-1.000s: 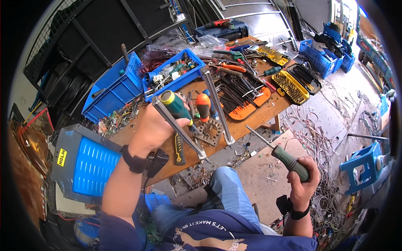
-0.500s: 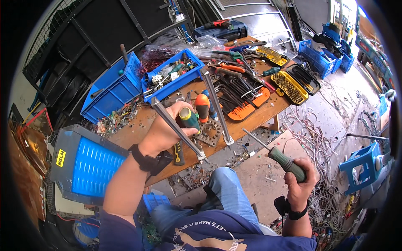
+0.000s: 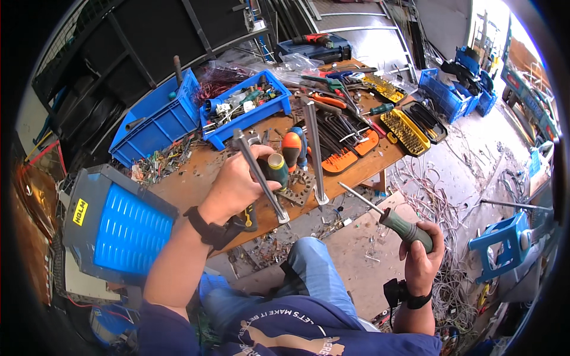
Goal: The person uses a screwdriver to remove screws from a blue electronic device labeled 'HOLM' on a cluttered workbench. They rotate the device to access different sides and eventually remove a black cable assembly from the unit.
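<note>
Screwdrivers are in both hands. Largest around them: the wooden bench (image 3: 196, 178), then two blue bins (image 3: 155, 121) at its far edge, an orange hex-key holder (image 3: 350, 155) and a long steel bar (image 3: 313, 151). The left hand (image 3: 237, 184), a second ago raised above the bench, has dropped to its surface, fingers closed on a green-handled screwdriver (image 3: 276, 170) beside an orange-handled one (image 3: 291, 148). The right hand (image 3: 423, 256) stays clenched on a second green screwdriver (image 3: 398, 222), held off the bench over the floor, shaft pointing at the bench.
</note>
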`<action>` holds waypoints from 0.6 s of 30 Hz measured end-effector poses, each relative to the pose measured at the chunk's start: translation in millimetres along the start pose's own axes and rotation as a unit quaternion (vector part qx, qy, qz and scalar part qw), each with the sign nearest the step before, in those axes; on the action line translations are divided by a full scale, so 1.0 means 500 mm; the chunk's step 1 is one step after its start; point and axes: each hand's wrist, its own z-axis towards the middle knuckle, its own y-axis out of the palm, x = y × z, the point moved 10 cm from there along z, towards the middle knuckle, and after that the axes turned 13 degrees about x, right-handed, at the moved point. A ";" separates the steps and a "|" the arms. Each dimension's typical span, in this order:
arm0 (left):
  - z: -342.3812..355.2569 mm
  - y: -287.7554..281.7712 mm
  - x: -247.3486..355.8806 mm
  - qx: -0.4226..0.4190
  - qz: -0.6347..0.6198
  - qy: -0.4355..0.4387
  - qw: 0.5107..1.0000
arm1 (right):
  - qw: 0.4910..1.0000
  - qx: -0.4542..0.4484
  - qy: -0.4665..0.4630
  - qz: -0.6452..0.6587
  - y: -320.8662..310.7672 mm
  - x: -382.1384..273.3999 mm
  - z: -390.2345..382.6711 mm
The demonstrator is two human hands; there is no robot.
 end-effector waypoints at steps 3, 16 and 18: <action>-0.026 -0.035 -0.009 0.039 -0.060 0.017 0.997 | 1.000 -0.012 0.007 0.011 0.011 -0.003 -0.005; -0.420 -0.364 -0.085 0.263 -0.079 -0.065 0.959 | 0.879 -0.420 -0.064 -0.218 0.305 0.006 -0.207; -0.497 -0.425 -0.104 0.313 -0.063 -0.099 0.942 | 0.853 -0.452 -0.152 -0.214 0.366 -0.025 -0.249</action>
